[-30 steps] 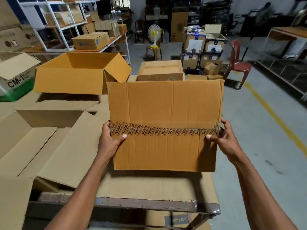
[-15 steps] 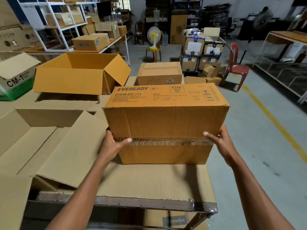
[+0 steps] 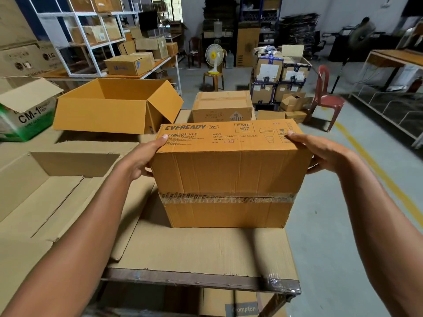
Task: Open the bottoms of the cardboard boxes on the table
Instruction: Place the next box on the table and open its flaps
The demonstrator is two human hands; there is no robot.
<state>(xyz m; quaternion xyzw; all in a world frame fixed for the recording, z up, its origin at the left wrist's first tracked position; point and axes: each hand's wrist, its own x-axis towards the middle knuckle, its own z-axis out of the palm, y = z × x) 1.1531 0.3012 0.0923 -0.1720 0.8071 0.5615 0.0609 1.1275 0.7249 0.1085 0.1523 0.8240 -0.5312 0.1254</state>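
At the near edge of the bench (image 3: 201, 274), a layer of flattened cardboard (image 3: 206, 250) covers the surface and overhangs toward 6 o'clock, so a box pushed down hard could skid on that loose sheet toward the person. Just beyond it stands the Eveready box (image 3: 231, 177), resting on the cardboard with its taped seam (image 3: 226, 197) facing 6 o'clock and its printed side up. The left hand (image 3: 143, 156) grips the box at 9 o'clock, thumb on the top edge and the other fingers curled round the side; the right hand (image 3: 320, 152) holds the 3 o'clock end, thumb laid on top, its other fingers mostly hidden behind the corner. The tape looks wrinkled but unbroken, so tearing it bare-handed may rip the flap or tip the box off the bench's open 3 o'clock side. Farther off, toward 11 o'clock, an open box (image 3: 109, 110) lies on its side, well apart.
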